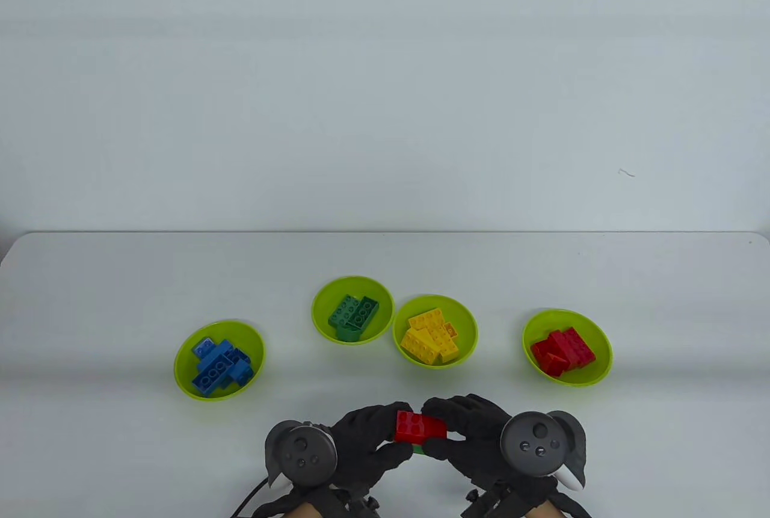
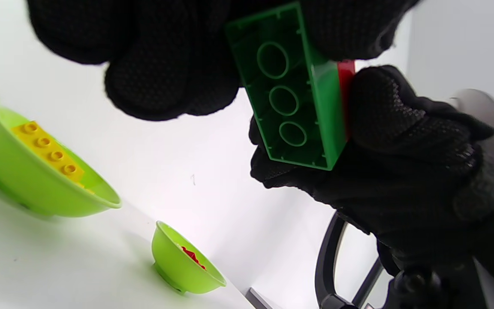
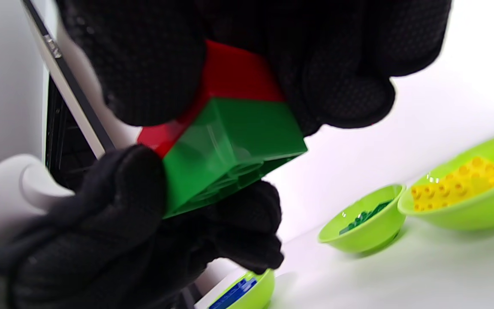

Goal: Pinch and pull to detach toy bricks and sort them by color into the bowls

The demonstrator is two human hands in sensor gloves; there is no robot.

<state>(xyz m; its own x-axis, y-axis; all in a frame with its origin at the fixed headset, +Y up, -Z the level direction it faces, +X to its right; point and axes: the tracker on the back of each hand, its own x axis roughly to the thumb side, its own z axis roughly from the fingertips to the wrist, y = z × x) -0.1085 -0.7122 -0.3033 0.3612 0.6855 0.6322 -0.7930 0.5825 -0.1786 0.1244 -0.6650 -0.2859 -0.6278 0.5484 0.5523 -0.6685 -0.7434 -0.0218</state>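
— Looking across the tabletop (image 1: 120, 277), I see four bowls in an arc: blue at 9 o'clock, green bowl (image 1: 320, 318) and yellow at 12, red bowl (image 1: 601, 355) at 3. Where's the stack?

— At 6 o'clock, off the surface. My left hand (image 1: 361, 440) and right hand (image 1: 466, 431) both have fingers clamped on it: red brick (image 1: 420, 425) on top, green brick (image 2: 292, 92) beneath.

— I'd pinch one colour per hand and peel from one end, not straight apart.

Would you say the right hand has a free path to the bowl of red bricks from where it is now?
Probably yes. The right hand sits just in front of the bowl of red bricks, with only bare table between, though it grips the red brick joined to the green brick.
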